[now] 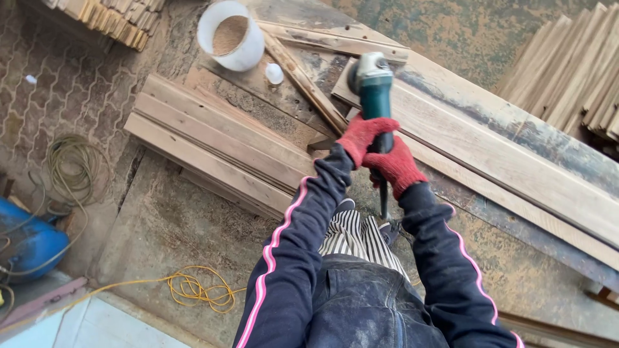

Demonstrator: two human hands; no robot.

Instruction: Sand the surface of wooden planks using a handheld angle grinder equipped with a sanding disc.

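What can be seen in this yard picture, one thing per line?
Angle grinder: one, green with a grey head, held over the long planks.
Long planks: several, pale wood, right.
Short boards: a stack, centre left.
Bucket: one, white, holding sawdust, top.
Small cap: one, white, beside the bucket.
Cable coil: one, yellow, on the ground below.
Rope coil: one, greenish, left.
Drum: one, blue, far left.
Left hand: red glove, gripping the grinder.
Right hand: red glove, gripping the grinder.
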